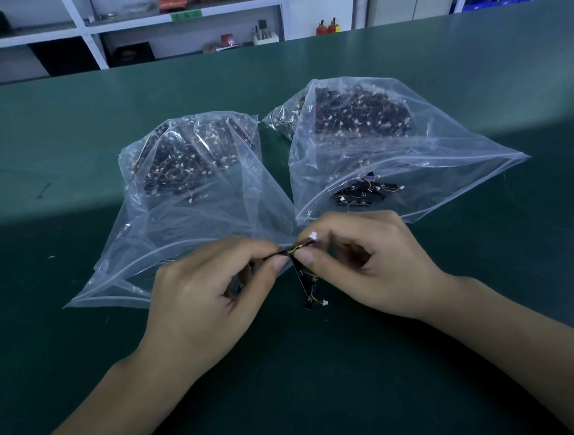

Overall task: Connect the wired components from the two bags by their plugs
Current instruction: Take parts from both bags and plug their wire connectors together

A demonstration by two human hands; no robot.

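Note:
Two clear plastic bags lie open on the green table, the left bag (188, 204) and the right bag (394, 160), both full of small black wired components with white plugs. In front of them my left hand (213, 298) pinches a thin black strip component (283, 252) between thumb and forefinger. My right hand (361, 263) pinches another component by its wire end, a white plug (313, 235) sticking up between its fingertips. A black strip (305, 281) with a second white plug (325, 303) hangs down between the two hands.
A few loose components (362, 192) lie in the mouth of the right bag. The green table (82, 336) stretches wide on both sides. Shelves (180, 16) with boxes stand beyond the far edge.

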